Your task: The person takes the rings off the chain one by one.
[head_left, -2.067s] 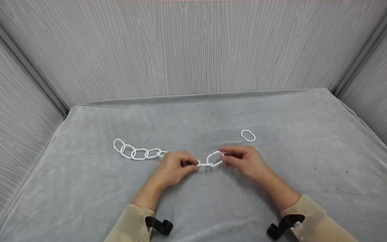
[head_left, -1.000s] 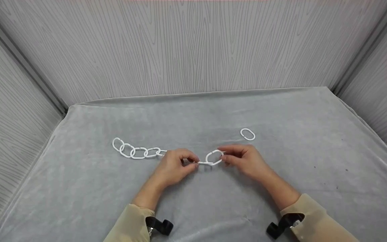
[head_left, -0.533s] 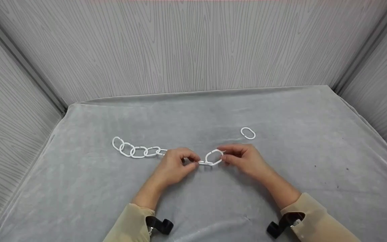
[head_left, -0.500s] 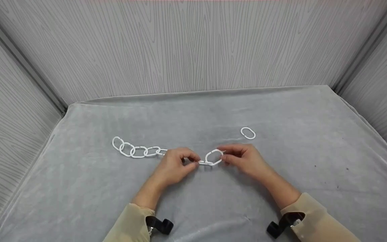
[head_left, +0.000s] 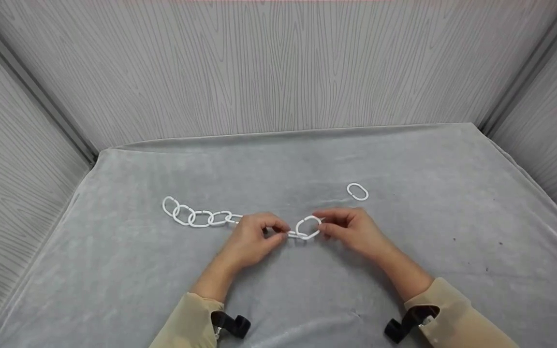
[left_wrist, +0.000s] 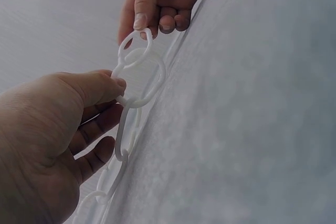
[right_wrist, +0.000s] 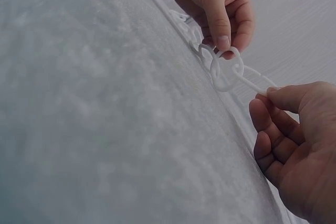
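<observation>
A chain of white plastic C-shaped links (head_left: 201, 226) runs across the grey cloth to my left hand (head_left: 249, 241), which covers its middle part. Thumb and index finger of that hand pinch a chain link (left_wrist: 163, 72). My right hand (head_left: 356, 234) pinches the end link (head_left: 310, 237) between thumb and fingertips, to the right of the left hand. In the left wrist view, the end link passes through the link that the left hand pinches. The right wrist view shows the two links crossing between the hands.
One loose white link (head_left: 366, 195) lies on the cloth beyond my right hand. Grey cloth (head_left: 278, 169) covers the table. Wood-patterned panels (head_left: 278, 67) stand at the back and both sides.
Both hands keep their pinches and stay nearly in place. The link at my left fingertips has turned slightly; a further link that showed there about two seconds ago is no longer distinct.
</observation>
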Demonstrator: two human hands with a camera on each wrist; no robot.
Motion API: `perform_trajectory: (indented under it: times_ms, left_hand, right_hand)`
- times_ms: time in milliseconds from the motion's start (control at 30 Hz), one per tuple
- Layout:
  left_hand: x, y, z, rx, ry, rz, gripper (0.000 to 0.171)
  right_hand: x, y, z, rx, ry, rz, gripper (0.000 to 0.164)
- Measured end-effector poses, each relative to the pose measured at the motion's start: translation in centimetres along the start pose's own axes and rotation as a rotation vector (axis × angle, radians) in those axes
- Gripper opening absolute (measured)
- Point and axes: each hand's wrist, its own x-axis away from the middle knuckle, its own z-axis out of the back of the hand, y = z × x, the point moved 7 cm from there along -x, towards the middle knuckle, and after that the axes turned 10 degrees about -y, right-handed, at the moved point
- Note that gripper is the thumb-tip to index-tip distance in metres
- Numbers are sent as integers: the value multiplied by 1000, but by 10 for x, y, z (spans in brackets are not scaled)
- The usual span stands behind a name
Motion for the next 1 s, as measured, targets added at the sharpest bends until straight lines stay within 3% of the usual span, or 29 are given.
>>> perform_trajectory:
  times_ms: [1000]
  left_hand:
    - [0,6,2,14,-4,-30,7]
  right_hand:
    - [-1,-4,-5,-27,-33,-1,27]
